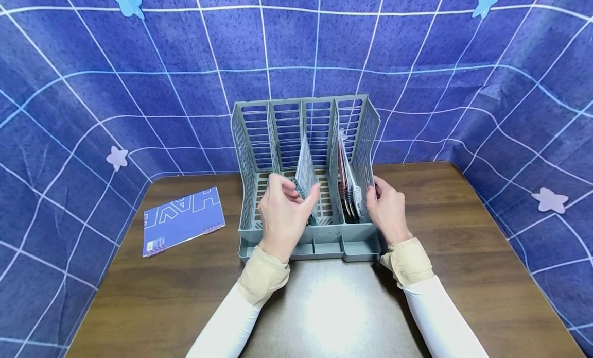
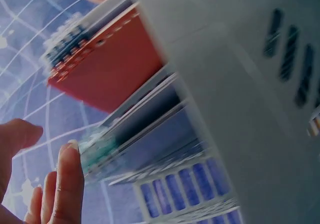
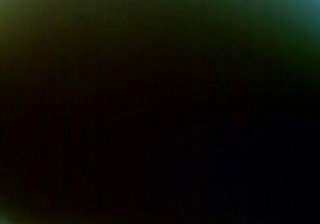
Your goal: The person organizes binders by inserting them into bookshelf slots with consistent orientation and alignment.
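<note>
A grey file organizer (image 1: 319, 98) with several upright compartments stands before me. A thin spiral notebook (image 1: 306, 167) with a teal coil stands in one of the middle compartments. My left hand (image 1: 284, 214) is at its coil edge, thumb and fingers spread apart; in the left wrist view the fingertips (image 2: 70, 156) are right beside the teal coil (image 2: 100, 146). My right hand (image 1: 388, 208) grips the front edge of the organizer's right wall (image 1: 370, 136). In the rightmost compartment several spiral notebooks (image 1: 348, 185) stand together, one with a red-orange cover (image 2: 112, 58). The right wrist view is dark.
A blue spiral notebook (image 1: 185, 219) with large outlined letters lies flat on the wooden table (image 1: 153, 296), left of the organizer. Small open trays (image 1: 361, 250) run along the organizer's front. A blue cloth backdrop (image 1: 185, 90) with white lines surrounds the table's back and sides.
</note>
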`<state>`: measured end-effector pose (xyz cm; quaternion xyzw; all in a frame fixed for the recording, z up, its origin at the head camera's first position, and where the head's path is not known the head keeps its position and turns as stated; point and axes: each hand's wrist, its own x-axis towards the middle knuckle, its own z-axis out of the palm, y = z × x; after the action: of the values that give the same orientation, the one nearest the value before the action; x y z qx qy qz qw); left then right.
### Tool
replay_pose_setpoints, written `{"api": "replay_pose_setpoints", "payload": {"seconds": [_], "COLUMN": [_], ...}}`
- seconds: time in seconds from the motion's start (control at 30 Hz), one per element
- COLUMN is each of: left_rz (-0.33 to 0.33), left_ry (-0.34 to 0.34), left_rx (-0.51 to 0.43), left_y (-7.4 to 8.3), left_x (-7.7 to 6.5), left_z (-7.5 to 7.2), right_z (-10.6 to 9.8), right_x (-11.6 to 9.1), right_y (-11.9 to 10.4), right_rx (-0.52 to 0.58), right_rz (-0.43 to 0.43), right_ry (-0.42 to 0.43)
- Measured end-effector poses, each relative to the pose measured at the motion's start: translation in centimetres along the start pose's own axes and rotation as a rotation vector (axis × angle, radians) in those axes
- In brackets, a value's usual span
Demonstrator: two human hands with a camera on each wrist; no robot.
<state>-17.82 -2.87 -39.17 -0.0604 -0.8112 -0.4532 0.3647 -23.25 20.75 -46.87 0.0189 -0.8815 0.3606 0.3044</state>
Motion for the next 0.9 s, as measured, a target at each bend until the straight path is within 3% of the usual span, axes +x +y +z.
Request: {"api": "replay_pose_setpoints", "payload": {"seconds": [0.2, 0.43, 0.53, 0.63, 0.9], "left_rz": [0.056, 0.063, 0.077, 0.083, 0.068], "left_ry": [0.016, 0.018, 0.03, 0.001, -0.056], "left_rx": [-0.078, -0.17, -0.114, -0.022, 0.173], "left_y": [1.2, 1.4, 0.9, -0.2, -4.5], "left_x": [1.3, 2.8, 3.1, 3.1, 3.1], "left_z": [-2.2, -5.3, -6.8, -8.2, -11.4], "right_z": [-0.2, -0.1, 0.0, 0.1, 0.1], "right_x": [0.1, 0.1, 0.0, 0.0, -0.1], "right_y": [-0.1, -0.1, 0.0, 0.0, 0.1], "right_rx": [-0.001, -0.006, -0.01, -0.003, -0.014], "right_rz": [-0.008, -0.001, -0.001, 0.001, 0.014], "right_ry": [0.0, -0.001, -0.011, -0.011, -0.012]}}
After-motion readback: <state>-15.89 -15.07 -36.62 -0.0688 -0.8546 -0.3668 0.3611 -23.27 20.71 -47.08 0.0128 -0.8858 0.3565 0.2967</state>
